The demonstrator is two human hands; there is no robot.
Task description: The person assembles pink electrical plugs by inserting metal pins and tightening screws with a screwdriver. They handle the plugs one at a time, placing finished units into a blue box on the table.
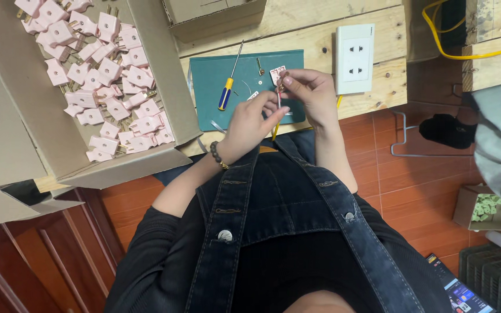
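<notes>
A pale plank workbench [297, 23] stood over a reddish tiled floor [413, 179]; dark red wooden panelling [42, 255], possibly a cabinet, lay lower left.

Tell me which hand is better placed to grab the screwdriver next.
Left, probably. The left hand sits nearer the screwdriver lying on the green mat, and only steadies the thin wire. The right hand is farther off, pinching the small pink part.
</notes>
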